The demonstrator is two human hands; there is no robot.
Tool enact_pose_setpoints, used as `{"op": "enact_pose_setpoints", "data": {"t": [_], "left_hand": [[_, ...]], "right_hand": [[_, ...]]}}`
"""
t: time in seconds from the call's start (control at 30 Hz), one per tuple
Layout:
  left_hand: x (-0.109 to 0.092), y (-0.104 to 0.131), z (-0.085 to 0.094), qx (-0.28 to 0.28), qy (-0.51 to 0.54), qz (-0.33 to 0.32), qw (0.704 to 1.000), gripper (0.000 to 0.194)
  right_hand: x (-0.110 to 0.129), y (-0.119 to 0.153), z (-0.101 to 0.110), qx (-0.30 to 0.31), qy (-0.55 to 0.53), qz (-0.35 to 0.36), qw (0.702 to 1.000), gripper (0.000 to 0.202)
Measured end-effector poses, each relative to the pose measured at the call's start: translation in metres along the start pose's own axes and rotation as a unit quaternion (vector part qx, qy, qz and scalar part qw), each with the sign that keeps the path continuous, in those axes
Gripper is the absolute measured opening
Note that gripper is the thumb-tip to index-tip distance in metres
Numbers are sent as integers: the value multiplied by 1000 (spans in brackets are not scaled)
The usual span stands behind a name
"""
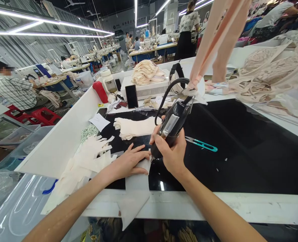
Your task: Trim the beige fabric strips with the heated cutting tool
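My right hand point(172, 149) is wrapped round a black corded handheld electric tool point(171, 124), which looks like a fabric cutter; its lower end is down at the black work surface point(239, 151). My left hand point(133, 159) lies with fingers stretched out, pressing on a thin translucent white strip of material point(137, 183). The strip hangs over the table's front edge, and its far end is beside the tool's tip. Behind my hands lies a stack of cream fabric pieces point(137, 127). Teal-handled scissors point(203, 144) rest to the right of the tool.
Cream fabric strips point(88, 164) are piled on the left. At the back stand a phone point(131, 96), a red container point(100, 91) and a white box point(149, 89) bearing folded fabric. Peach straps point(219, 43) hang down by the tool's cord. Beige pieces point(272, 74) heap up at the right.
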State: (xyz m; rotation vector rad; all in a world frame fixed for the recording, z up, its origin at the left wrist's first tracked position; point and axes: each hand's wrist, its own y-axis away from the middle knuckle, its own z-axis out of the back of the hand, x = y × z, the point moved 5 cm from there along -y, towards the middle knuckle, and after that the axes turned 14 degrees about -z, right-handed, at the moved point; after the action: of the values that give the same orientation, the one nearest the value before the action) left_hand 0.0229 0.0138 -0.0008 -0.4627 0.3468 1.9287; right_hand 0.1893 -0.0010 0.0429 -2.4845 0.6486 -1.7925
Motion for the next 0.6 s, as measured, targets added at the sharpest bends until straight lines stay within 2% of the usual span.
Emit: {"op": "enact_pose_setpoints", "data": {"t": [0.1, 0.33, 0.6], "left_hand": [[1, 0, -1, -10, -2, -5, 1000, 45], [-1, -1, 0, -6, 11, -17, 1000, 55], [-1, 1, 1, -12, 20, -13, 1000, 53]], "right_hand": [[-2, 4, -1, 14, -3, -1, 1000, 27], [-3, 6, 1, -3, 7, -12, 1000, 26], [5, 17, -3, 40, -22, -13, 999, 27]]}}
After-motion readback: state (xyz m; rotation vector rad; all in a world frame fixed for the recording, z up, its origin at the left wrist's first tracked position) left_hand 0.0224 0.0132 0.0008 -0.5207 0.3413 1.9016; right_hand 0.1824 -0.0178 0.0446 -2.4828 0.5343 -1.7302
